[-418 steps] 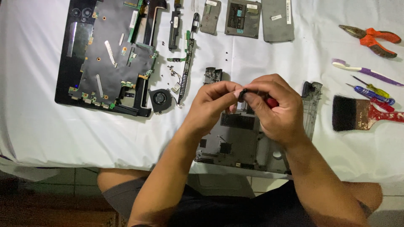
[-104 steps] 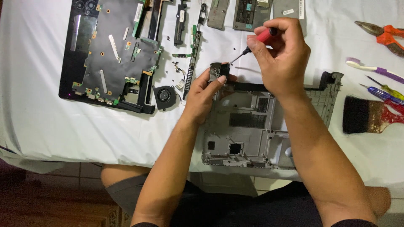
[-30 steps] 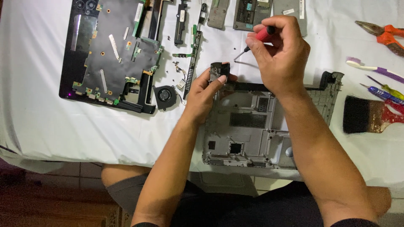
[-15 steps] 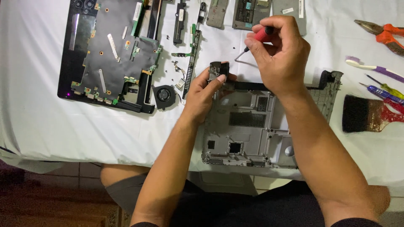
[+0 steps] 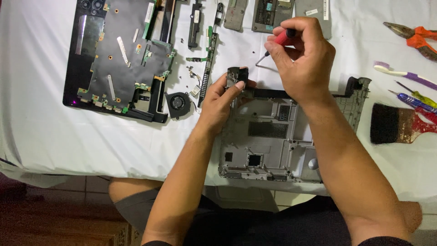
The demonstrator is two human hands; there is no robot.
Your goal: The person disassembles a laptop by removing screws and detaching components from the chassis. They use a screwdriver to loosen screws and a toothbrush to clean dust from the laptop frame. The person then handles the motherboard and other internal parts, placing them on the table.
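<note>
My right hand is closed around a small red-handled screwdriver, gripped near the top of the handle, its thin metal shaft slanting down and left so the tip sits just above the white cloth beyond the far edge of the grey plastic laptop base shell. My left hand pinches the dark hinge block at the shell's far left corner, thumb on top and fingers wrapped under it. The shell lies under both wrists, its near edge hanging over the near edge of the bench.

Just left of my left hand sit a small round black cooling fan and a narrow green-and-black strip part. Further left, toward the far left corner, lies the black laptop motherboard tray. Along the right edge I see orange-handled pliers, a purple-and-white toothbrush, a blue-and-yellow precision screwdriver and a wide black-bristled paintbrush.
</note>
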